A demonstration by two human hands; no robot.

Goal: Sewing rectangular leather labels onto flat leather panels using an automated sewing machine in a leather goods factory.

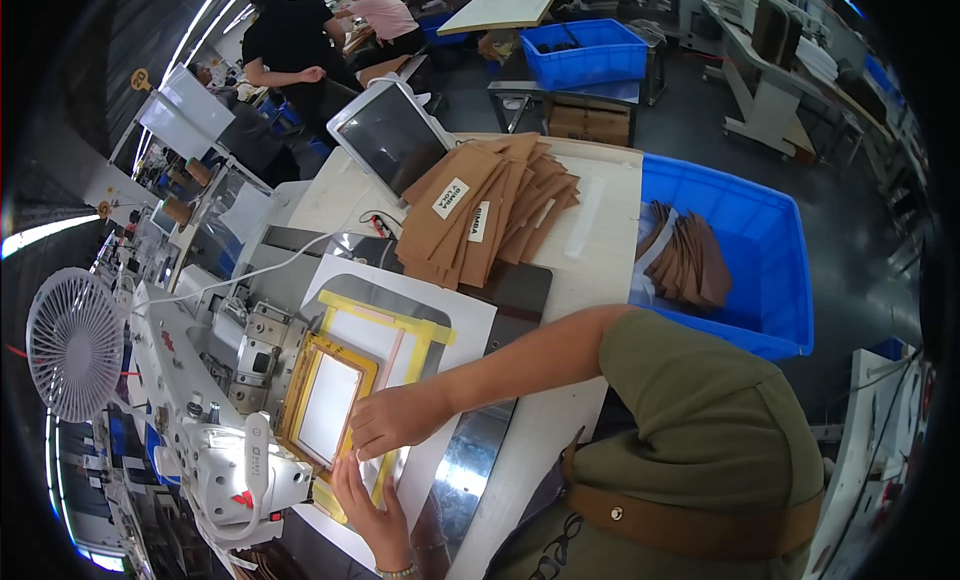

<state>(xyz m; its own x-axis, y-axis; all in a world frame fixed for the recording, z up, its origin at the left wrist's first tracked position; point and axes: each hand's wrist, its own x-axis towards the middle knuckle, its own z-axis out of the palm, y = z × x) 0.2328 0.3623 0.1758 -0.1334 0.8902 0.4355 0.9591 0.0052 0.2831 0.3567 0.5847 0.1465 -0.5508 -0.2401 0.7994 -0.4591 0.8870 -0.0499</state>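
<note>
My right hand (395, 420) reaches in from the right with its fingers curled together at the lower right edge of a yellow frame (366, 368) with a white middle; what they hold, if anything, is hidden. Just below it, my left hand (370, 505) has its fingers stretched out toward that corner, their tips at the frame. The frame lies on a taped yellow-and-white template (440, 335) over a white sheet (465, 330), beside the metal head of a white sewing machine (220, 450).
Brown fabric pieces (465, 210) are piled behind, near a tablet (385, 135). A blue bin (760, 260) with brown pieces stands right. A white fan (75, 345) sits left. Two co-workers (290, 50) (380, 25), more tables (500, 5) and another blue bin (585, 65) are farther back.
</note>
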